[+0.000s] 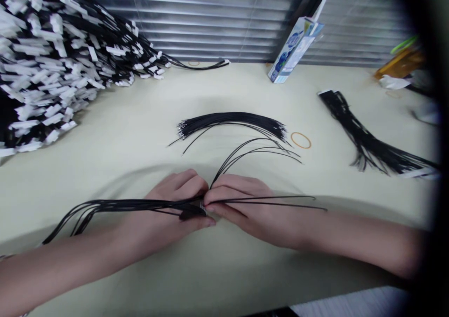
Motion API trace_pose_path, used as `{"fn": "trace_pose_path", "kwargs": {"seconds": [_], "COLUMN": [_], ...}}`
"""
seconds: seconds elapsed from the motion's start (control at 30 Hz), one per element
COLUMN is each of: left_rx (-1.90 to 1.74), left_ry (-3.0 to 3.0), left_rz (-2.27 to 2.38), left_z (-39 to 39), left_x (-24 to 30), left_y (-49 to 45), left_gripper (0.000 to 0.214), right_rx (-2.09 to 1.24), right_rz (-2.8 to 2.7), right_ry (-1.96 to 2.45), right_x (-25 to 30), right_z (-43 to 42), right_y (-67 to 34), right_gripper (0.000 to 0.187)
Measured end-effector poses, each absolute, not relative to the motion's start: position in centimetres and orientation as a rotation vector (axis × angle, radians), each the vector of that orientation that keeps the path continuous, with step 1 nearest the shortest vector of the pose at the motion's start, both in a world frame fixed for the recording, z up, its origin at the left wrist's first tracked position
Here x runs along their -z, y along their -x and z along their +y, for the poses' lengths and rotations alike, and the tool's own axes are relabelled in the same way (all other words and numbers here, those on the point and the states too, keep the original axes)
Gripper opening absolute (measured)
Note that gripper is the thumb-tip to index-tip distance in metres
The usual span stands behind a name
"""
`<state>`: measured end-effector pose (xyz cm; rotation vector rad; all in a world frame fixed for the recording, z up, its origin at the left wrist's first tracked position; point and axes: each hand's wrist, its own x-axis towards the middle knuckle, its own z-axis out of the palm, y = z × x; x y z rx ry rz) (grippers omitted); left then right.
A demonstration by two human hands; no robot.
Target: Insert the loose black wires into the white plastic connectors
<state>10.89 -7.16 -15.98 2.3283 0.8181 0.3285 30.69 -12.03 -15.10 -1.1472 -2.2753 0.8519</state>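
Partly hidden: probable connector (202, 207) | left grip (177, 186) pinching black cables (119, 205) | right grip (249, 212) pinching thin wires (216, 176), inner ends covered

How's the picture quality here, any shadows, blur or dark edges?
Head view: soft shadows on the table around the left hand and right hand; head view: a dark curved edge cuts off the right side; head view: the orange object at upper right is blurred, the middle wire bundle clearer.

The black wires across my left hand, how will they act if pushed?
The black wires will likely bend readily, since they curve beyond the left hand. Pushed, they may splay, as their outer ends separate into clumps. They look thin, so probably light.
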Motion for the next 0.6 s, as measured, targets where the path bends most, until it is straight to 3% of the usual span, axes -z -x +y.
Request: {"fn": "trace_pose_path", "kwargs": {"seconds": [0.33, 0.6], "left_rx": [-0.198, -0.246], "left_ry": [-2.287, -2.284], "left_rz": [0.857, 0.842], "left_z": [-7.21, -7.21], "left_x": [15.12, 15.36], "left_y": [-11.12, -11.05], "left_gripper": [0.022, 0.023], "right_rx": [-0.826, -0.396], "right_rz": [-2.240, -2.502], "right_ry": [1.111, 0.895], "right_x": [15.70, 15.95], "right_z": [-11.92, -11.55], "right_y": [-30.51, -30.67], "right_gripper": [0.019, 0.019]}}
